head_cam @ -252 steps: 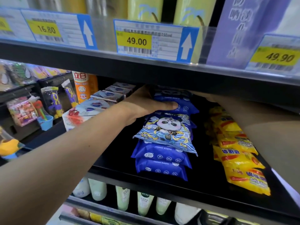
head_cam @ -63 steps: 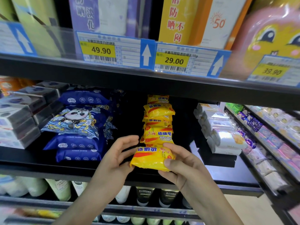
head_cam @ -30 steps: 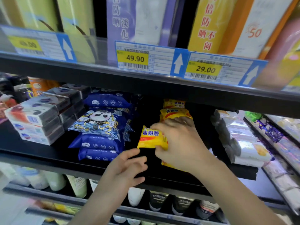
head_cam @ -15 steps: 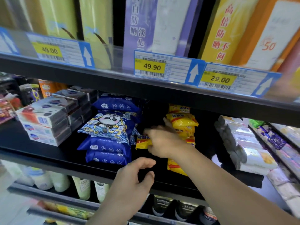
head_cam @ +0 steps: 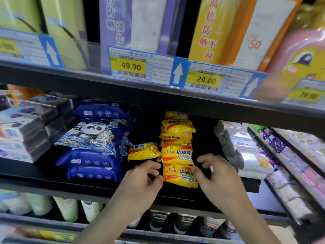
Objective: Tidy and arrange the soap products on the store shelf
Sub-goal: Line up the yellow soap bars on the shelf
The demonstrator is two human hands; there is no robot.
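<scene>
A row of yellow soap packs point(head_cam: 177, 138) runs back along the black shelf point(head_cam: 98, 189). The front yellow pack point(head_cam: 179, 176) lies between my hands. My left hand point(head_cam: 142, 182) is at its left edge with fingers loosely curled, thumb tip touching the wrapper. My right hand point(head_cam: 217, 171) is at its right edge, thumb against the pack, fingers curled above and holding nothing. One single yellow pack point(head_cam: 142, 151) lies apart, left of the row. A stack of blue soap packs point(head_cam: 93, 155), topped by a panda pack point(head_cam: 91, 136), sits further left.
Boxed soaps point(head_cam: 22, 136) are stacked at the far left and white wrapped soaps point(head_cam: 246, 155) at the right. Price tags point(head_cam: 140, 66) line the upper shelf under tall boxes. Tubes point(head_cam: 70, 206) stand on the shelf below. A side rack point(head_cam: 299, 155) holds small packs.
My right hand has let go of the single yellow pack left of the row and drawn back to the front pack's right edge. My left hand has risen to its left edge.
</scene>
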